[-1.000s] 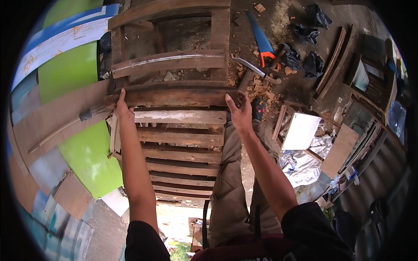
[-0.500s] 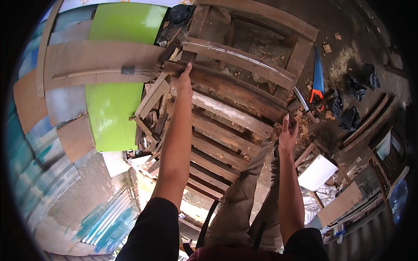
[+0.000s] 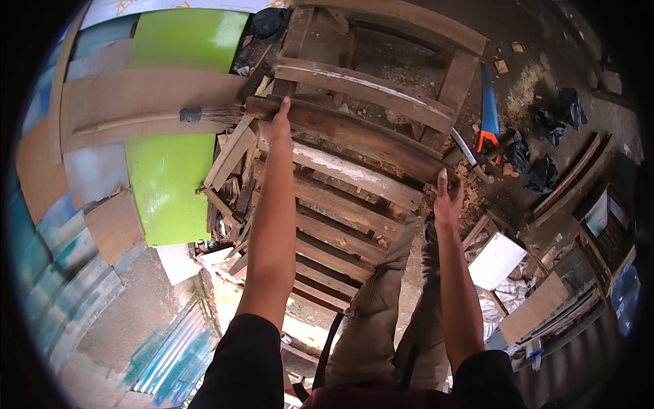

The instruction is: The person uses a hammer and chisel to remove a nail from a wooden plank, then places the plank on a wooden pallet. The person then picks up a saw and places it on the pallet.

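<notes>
A dark brown wooden plank (image 3: pixel 364 138) stretches across a slatted wooden pallet (image 3: pixel 347 178). My left hand (image 3: pixel 276 124) is closed on the plank's left end, with the thumb on top. At the other end my right hand (image 3: pixel 447 196) grips it, thumb up and the fingers partly hidden behind. Just nearer than the plank lies a pallet slat with flaking white paint (image 3: pixel 354 170). Beyond it, a frame board with a white streak (image 3: pixel 368 87) runs roughly parallel.
At the right lie a blue handsaw with an orange handle (image 3: pixel 488 109), a curved-handled tool (image 3: pixel 470 153) and black plastic scraps (image 3: pixel 543 175). A stick broom (image 3: pixel 136 123) leans by green panels (image 3: pixel 167 187) at the left. Scrap wood (image 3: pixel 235 153) is piled beside the pallet.
The view has shifted slightly, moving the upper scene a little to the left. The plank has tilted a bit, showing more of its broad face. Both hands keep their hold.
</notes>
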Available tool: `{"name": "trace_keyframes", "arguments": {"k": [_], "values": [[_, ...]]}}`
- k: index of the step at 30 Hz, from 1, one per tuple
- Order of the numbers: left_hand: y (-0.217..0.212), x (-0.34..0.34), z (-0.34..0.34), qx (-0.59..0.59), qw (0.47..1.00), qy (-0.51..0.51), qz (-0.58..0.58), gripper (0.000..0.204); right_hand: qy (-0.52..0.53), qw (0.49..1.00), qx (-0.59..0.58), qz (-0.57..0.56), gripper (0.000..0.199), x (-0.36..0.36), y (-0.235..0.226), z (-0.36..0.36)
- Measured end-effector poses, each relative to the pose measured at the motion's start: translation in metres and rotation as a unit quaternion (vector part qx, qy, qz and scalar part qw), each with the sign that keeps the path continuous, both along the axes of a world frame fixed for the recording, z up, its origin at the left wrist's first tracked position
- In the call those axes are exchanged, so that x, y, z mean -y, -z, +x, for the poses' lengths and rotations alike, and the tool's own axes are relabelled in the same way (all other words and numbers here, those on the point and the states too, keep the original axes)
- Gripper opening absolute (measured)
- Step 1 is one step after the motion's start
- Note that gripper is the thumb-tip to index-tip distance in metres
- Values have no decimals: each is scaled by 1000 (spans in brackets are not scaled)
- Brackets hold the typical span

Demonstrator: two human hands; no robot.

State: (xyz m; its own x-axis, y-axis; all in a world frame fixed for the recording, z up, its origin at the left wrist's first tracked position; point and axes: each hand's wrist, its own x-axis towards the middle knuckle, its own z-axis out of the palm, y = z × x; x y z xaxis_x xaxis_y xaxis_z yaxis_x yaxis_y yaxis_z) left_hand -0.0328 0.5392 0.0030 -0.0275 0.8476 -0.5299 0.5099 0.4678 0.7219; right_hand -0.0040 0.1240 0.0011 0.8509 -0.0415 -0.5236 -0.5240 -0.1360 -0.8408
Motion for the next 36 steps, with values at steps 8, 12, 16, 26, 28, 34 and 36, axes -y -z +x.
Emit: {"name": "trace_keyframes", "arguments": {"k": [8,12,16,26,28,34,36], "values": [[17,-7,-29,-87,989,118,30,117,-19,999,-26,32,55,-13,-26,6],[-26,100,5,-152,855,353,349,99,-6,999,20,40,50,-7,-12,3],[-44,211,35,-74,741,554,372,75,-10,999,-1,38,48,-6,-17,5],[-13,268,67,-70,693,600,393,18,-43,993,-68,-84,28,114,18,9],[-14,269,69,-98,678,617,386,15,-62,990,-75,-98,27,141,41,14],[-19,266,66,-103,650,638,400,15,-111,980,-66,-152,24,180,140,55],[-22,268,74,-108,649,652,378,14,-144,968,38,-200,24,195,204,67]]}}
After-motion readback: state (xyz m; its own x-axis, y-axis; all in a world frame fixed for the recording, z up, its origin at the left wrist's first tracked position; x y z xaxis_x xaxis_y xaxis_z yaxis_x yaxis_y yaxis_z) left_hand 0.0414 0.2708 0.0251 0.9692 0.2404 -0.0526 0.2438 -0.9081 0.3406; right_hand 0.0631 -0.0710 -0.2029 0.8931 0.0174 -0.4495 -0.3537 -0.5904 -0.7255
